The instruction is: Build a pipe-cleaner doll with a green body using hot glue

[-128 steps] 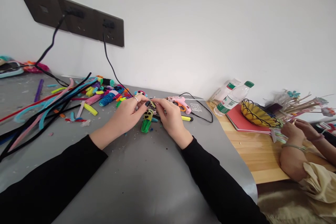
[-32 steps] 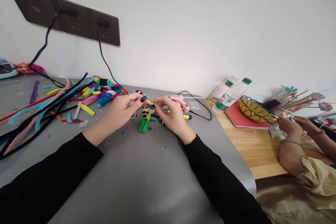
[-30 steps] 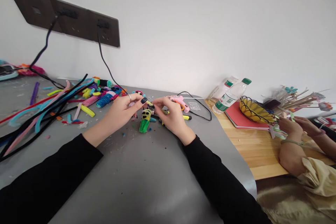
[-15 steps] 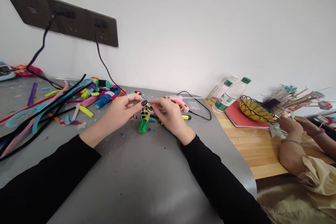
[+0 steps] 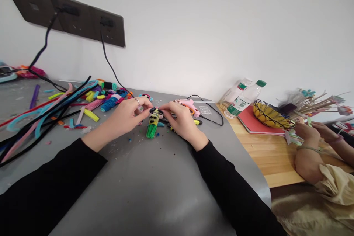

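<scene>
A small pipe-cleaner figure (image 5: 152, 123) stands out between my hands, over the grey table. Its lower part is bright green and its upper part is yellow with black spots. From the left, the thumb and fingers of my left hand (image 5: 128, 112) pinch at the figure's top. My right hand (image 5: 181, 120) pinches the same end from the other side, its fingers bent and close together. Fingertips partly cover the top, where dark and pale bits show. Behind my right hand lie a pink glue gun (image 5: 192, 107) and a yellow-and-black tool (image 5: 197, 122), both partly hidden.
Loose pipe cleaners (image 5: 52, 107) and finished fuzzy pieces (image 5: 112, 101) cover the left side. Cords hang from the wall socket panel (image 5: 74, 20). To the right are bottles (image 5: 242, 101), a red folder (image 5: 249, 120), a yellow basket (image 5: 269, 116) and another person's hands (image 5: 306, 132).
My left thumb has drawn back a little from the figure, so more of its top shows. Both hands stay at the same end. The view has shifted slightly.
</scene>
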`<action>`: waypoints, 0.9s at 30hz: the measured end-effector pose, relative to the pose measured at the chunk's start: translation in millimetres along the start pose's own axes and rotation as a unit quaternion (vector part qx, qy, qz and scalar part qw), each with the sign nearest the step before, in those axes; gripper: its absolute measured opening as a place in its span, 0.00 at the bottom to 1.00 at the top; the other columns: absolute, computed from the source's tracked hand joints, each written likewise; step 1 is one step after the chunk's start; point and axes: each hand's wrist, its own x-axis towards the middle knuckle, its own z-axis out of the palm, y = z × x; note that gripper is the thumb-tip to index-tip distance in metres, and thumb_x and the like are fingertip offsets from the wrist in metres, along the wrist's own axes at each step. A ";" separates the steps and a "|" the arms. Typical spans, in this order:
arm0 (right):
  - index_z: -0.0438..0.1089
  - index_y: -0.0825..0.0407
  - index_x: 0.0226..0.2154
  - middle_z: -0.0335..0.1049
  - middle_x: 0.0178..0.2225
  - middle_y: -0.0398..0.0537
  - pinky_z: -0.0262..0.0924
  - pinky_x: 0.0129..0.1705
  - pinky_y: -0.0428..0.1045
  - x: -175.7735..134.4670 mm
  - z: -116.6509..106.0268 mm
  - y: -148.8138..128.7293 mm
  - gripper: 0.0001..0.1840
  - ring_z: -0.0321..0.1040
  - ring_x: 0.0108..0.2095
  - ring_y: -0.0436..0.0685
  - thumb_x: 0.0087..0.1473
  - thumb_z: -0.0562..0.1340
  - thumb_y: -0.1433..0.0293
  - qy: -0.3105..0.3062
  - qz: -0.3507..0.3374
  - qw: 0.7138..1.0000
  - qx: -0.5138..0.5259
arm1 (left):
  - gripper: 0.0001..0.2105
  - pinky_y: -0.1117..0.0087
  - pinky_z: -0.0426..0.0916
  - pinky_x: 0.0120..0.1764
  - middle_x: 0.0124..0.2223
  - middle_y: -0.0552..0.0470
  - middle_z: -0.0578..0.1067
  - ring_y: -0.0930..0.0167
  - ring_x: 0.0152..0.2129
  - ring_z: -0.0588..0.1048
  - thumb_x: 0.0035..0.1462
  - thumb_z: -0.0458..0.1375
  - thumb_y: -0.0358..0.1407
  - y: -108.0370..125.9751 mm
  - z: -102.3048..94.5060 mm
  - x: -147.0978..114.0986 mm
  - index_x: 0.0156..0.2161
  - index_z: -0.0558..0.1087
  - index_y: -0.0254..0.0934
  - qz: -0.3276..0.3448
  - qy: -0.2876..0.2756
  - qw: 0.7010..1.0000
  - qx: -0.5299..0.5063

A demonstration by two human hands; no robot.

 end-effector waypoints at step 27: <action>0.74 0.51 0.44 0.79 0.38 0.50 0.66 0.40 0.48 -2.6 10.5 -5.4 0.10 0.76 0.38 0.55 0.68 0.57 0.70 -0.015 0.030 0.999 0.010 | 0.10 0.67 0.67 0.31 0.31 0.51 0.78 0.67 0.27 0.74 0.64 0.53 0.38 3.5 5.4 -1.9 0.32 0.73 0.41 0.076 0.113 0.987 0.081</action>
